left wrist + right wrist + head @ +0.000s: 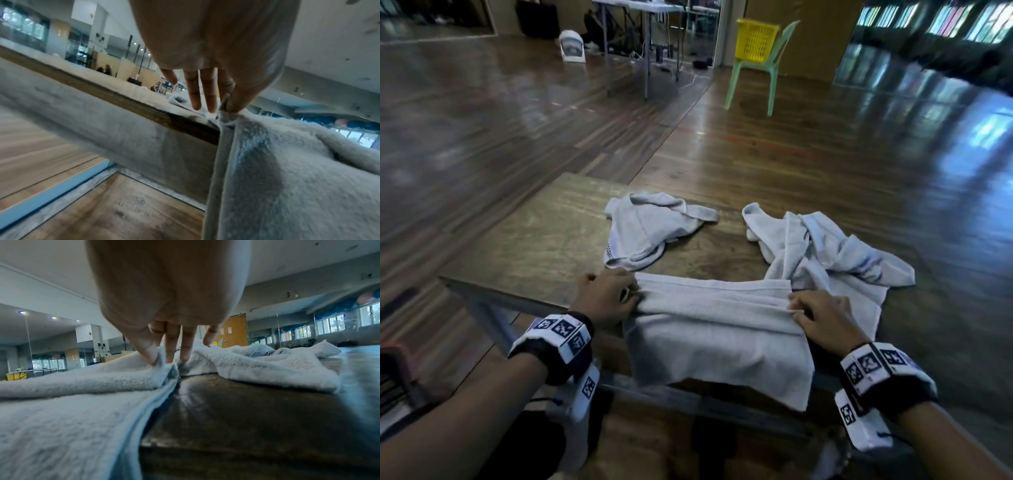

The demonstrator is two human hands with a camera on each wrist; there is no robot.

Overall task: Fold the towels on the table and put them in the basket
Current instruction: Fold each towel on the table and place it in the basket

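A pale grey towel [719, 329] lies across the near edge of the wooden table [541, 246], its lower part hanging over the front. My left hand [607, 294] pinches its left edge [224, 112] between thumb and forefinger. My right hand [822, 317] pinches the right edge [160, 360] the same way. Two more towels lie crumpled behind: one at the middle [650, 226], one at the right [825, 253]. A yellow basket [755, 39] stands on a green chair [753, 85] far across the floor.
The table's left half is bare wood. A white fan [572, 46] and folding tables [640, 34] stand at the far wall. A dark object with a red rim [393, 370] sits at my lower left. Open wooden floor [825, 154] lies between table and chair.
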